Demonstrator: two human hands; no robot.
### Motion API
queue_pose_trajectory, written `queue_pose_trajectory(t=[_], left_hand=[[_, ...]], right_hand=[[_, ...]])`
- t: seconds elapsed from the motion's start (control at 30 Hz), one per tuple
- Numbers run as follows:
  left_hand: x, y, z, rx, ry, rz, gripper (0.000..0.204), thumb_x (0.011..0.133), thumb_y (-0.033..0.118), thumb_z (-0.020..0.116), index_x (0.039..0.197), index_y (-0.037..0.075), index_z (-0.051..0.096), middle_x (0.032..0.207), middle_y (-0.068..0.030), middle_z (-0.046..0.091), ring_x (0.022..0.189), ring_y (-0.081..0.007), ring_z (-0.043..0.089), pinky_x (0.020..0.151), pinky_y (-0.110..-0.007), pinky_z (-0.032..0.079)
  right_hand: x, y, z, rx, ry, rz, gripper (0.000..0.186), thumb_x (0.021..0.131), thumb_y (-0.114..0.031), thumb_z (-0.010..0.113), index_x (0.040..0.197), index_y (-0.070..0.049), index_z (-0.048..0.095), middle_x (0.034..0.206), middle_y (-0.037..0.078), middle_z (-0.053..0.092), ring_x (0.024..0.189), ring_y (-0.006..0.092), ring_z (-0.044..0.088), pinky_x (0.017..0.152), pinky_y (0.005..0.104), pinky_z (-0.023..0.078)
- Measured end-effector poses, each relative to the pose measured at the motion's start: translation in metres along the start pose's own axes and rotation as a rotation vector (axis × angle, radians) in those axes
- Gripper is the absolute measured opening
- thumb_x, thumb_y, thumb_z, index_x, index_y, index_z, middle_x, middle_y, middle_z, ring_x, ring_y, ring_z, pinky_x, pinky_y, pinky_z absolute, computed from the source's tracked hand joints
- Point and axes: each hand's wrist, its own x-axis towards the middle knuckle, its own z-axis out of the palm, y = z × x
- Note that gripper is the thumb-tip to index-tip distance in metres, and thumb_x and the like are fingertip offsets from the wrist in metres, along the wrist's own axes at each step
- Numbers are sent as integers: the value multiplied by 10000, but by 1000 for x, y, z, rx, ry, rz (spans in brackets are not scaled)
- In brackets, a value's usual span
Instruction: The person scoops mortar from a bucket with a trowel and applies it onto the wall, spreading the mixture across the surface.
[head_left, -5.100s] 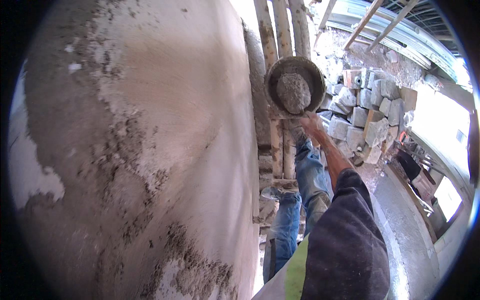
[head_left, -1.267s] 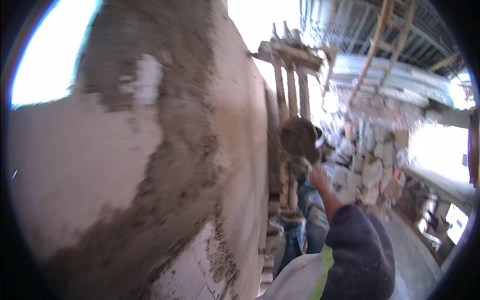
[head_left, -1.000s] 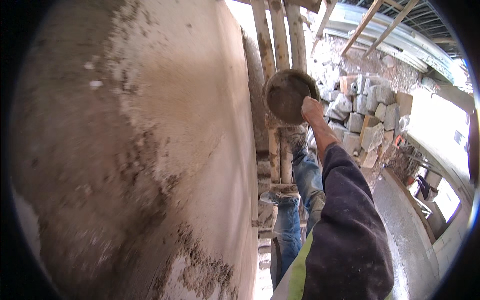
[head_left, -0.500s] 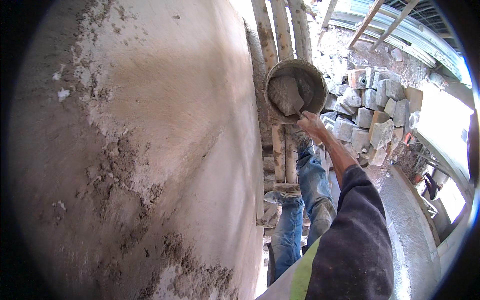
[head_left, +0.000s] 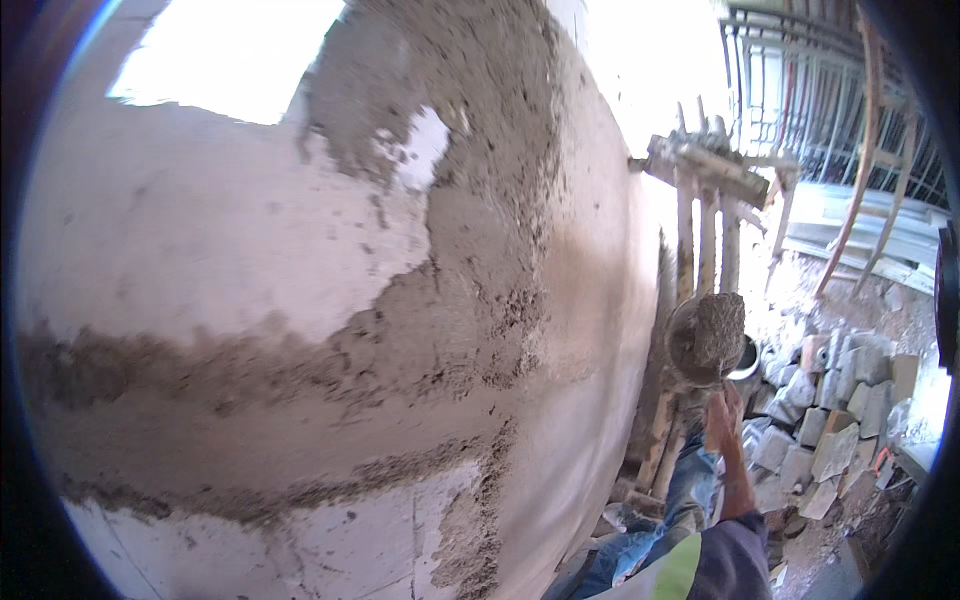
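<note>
My right hand (head_left: 724,418) is closed around the handle of a trowel (head_left: 729,380). A thick heap of wet grey mortar (head_left: 719,328) covers the blade and mostly hides it. Below and partly behind the load is the round mortar bucket (head_left: 682,345), standing on the wooden pole platform. To the left rises a wall (head_left: 590,300), smooth and damp on its nearer right part. Rough fresh mortar (head_left: 490,230) and bare pale patches (head_left: 250,220) cover the rest of it. My left hand is out of the picture.
Long wooden poles (head_left: 706,250) form the scaffold beside the wall, with a crosspiece at the far end. A white-rimmed container (head_left: 746,358) shows right of the bucket. Broken blocks (head_left: 835,410) are piled on the ground at right. Slanting posts (head_left: 865,170) stand beyond.
My right hand has lifted the trowel out of the bucket with a mortar heap on it. The view has swung left and up, showing more wall and the scaffold's far end.
</note>
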Motion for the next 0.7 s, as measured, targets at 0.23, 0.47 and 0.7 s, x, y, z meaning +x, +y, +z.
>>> queue_pose_trajectory(t=[0.23, 0.47, 0.7], left_hand=[[18, -7, -31, 117, -248, -26, 600, 930, 469, 379, 1394, 96, 304, 1426, -199, 311, 1291, -421, 303, 984, -605, 276], [13, -8, -26, -98, -323, -77, 600, 927, 483, 369, 1391, 106, 316, 1427, -197, 309, 1294, -414, 300, 993, -597, 269], [8, -7, -17, -101, -298, -41, 601, 923, 497, 360, 1387, 116, 329, 1429, -196, 307, 1298, -407, 297, 1002, -590, 261]], right_hand=[[-59, -270, 2, 270, 458, -98, 235, 749, -87, 543, 957, 14, 505, 745, 98, 545, 697, 186, 545, 649, 334, 458], [47, -355, 119, -207, 933, -529, 146, 810, -140, 583, 892, -50, 503, 759, 63, 526, 683, 190, 521, 606, 312, 440], [-109, -358, 244, -7, 78, -596, 309, 785, -123, 583, 1077, -43, 518, 715, 99, 541, 670, 227, 560, 591, 373, 457]])
